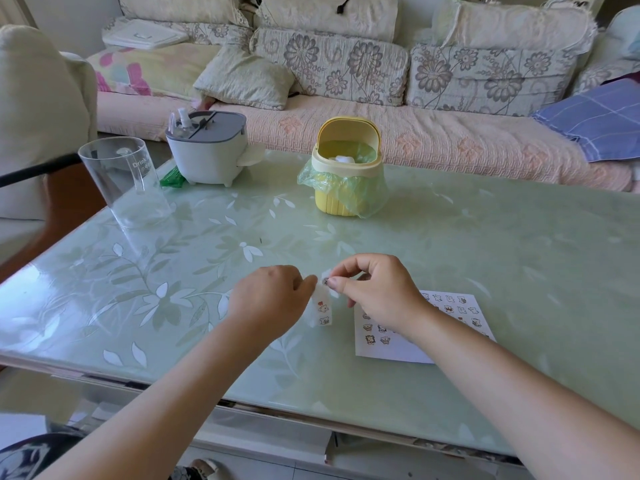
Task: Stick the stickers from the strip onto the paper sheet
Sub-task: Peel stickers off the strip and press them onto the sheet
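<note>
My left hand (268,299) holds a short white sticker strip (322,310) above the green table (485,244); the strip hangs down and shows two small cartoon stickers. My right hand (375,289) pinches a small sticker (326,280) at the strip's top end between thumb and forefinger. The white paper sheet (391,349) lies flat on the table under and to the right of my right wrist, with several small stickers on it; my forearm hides part of it.
A yellow mini bin (346,168) with a green bag stands at the table's middle back. A grey-white box (207,147) with a spray bottle and a clear plastic cup (121,181) stand at the back left. A sofa with cushions runs behind the table.
</note>
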The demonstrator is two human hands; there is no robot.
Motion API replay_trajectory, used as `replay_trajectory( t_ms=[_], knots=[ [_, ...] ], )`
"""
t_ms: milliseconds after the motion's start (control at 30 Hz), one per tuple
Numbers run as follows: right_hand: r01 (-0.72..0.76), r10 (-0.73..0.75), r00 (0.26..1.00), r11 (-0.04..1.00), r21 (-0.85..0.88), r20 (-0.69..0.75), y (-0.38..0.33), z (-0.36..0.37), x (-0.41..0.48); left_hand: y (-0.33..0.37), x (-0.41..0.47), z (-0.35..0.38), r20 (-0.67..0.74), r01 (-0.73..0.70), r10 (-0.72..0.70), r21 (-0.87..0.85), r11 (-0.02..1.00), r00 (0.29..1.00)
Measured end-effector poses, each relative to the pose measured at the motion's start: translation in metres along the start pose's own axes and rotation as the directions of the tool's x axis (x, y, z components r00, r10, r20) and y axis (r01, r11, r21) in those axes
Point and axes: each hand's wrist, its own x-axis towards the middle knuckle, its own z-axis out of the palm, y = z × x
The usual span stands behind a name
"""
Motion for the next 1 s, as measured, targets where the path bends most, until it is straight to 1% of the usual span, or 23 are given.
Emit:
replay_trajectory(
  t_ms=[67, 133, 167, 200, 267, 333, 467, 567, 633, 700, 800, 1000],
  knots=[
    [-0.045, 0.045, 0.999, 0.999, 0.012, 0.004, 0.000, -0.005, -0.001, 0.003, -0.002, -0.002, -0.058, -0.046, 0.049, 0.051, 0.998, 0.997],
    [-0.107, 0.107, 0.994, 0.994, 0.026, 0.010, 0.000, -0.011, -0.003, 0.007, -0.002, -0.003, -0.131, -0.097, 0.102, 0.043, 0.994, 0.986],
    [-0.136, 0.136, 0.991, 0.990, 0.021, 0.010, 0.000, -0.014, -0.004, 0.007, -0.002, -0.003, -0.178, -0.149, 0.152, 0.032, 0.988, 0.972],
    [-0.163, 0.163, 0.987, 0.987, 0.008, 0.005, 0.002, -0.017, -0.005, 0.008, -0.002, -0.002, -0.226, -0.228, 0.224, 0.009, 0.974, 0.948],
    [-0.209, 0.209, 0.978, 0.978, -0.002, -0.003, 0.005, -0.026, -0.008, 0.010, -0.002, 0.003, -0.291, -0.429, 0.399, -0.045, 0.902, 0.870],
    [-0.253, 0.253, 0.968, 0.967, -0.020, -0.001, 0.011, -0.034, -0.013, 0.017, -0.006, 0.008, -0.287, -0.576, 0.536, -0.074, 0.814, 0.794],
    [-0.337, 0.340, 0.940, 0.936, -0.099, 0.011, 0.026, -0.052, -0.025, 0.031, -0.016, 0.023, -0.176, -0.703, 0.682, -0.103, 0.704, 0.710],
    [-0.368, 0.374, 0.928, 0.917, -0.152, 0.008, 0.036, -0.062, -0.035, 0.035, -0.023, 0.035, -0.072, -0.747, 0.746, -0.138, 0.650, 0.662],
    [-0.377, 0.386, 0.922, 0.905, -0.196, 0.013, 0.040, -0.068, -0.041, 0.035, -0.027, 0.042, -0.014, -0.750, 0.758, -0.160, 0.642, 0.652],
    [-0.382, 0.392, 0.920, 0.905, -0.189, 0.019, 0.044, -0.071, -0.046, 0.036, -0.031, 0.048, 0.019, -0.753, 0.767, -0.179, 0.633, 0.641],
    [-0.366, 0.377, 0.926, 0.916, -0.163, 0.038, 0.047, -0.071, -0.051, 0.039, -0.035, 0.055, 0.064, -0.747, 0.767, -0.191, 0.637, 0.638],
    [-0.325, 0.342, 0.939, 0.915, -0.240, 0.034, 0.051, -0.064, -0.050, 0.038, -0.035, 0.059, 0.107, -0.718, 0.743, -0.200, 0.667, 0.661]
  ],
)
